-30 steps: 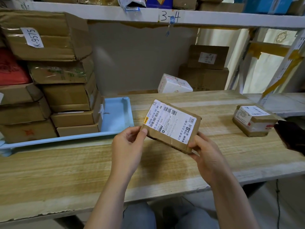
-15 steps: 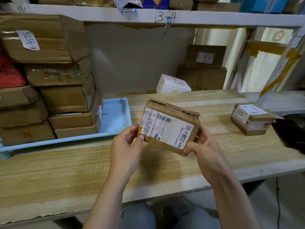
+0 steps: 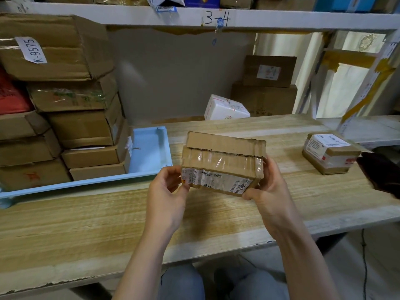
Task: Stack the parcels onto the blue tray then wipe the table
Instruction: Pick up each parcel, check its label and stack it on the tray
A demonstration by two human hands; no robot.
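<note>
A taped brown cardboard parcel [image 3: 223, 156] with a white shipping label on its near face is held above the wooden table [image 3: 86, 217]. My left hand [image 3: 168, 191] pinches its lower left corner. My right hand [image 3: 266, 189] grips its right end. The blue tray [image 3: 151, 152] lies on the table to the left, with a tall stack of brown parcels [image 3: 82, 126] on it and a bare strip at its right end. Another small labelled parcel [image 3: 329, 152] sits on the table at the right.
A white parcel [image 3: 226, 108] and two stacked brown boxes [image 3: 266, 87] sit behind the table. A dark object [image 3: 381, 172] lies at the table's right edge. A shelf marked 3-4 [image 3: 217, 18] runs overhead. A red package [image 3: 10, 96] shows at far left.
Both hands have tipped the parcel away from me, so its label now faces me low down and its taped side faces up. It stayed over the same spot.
</note>
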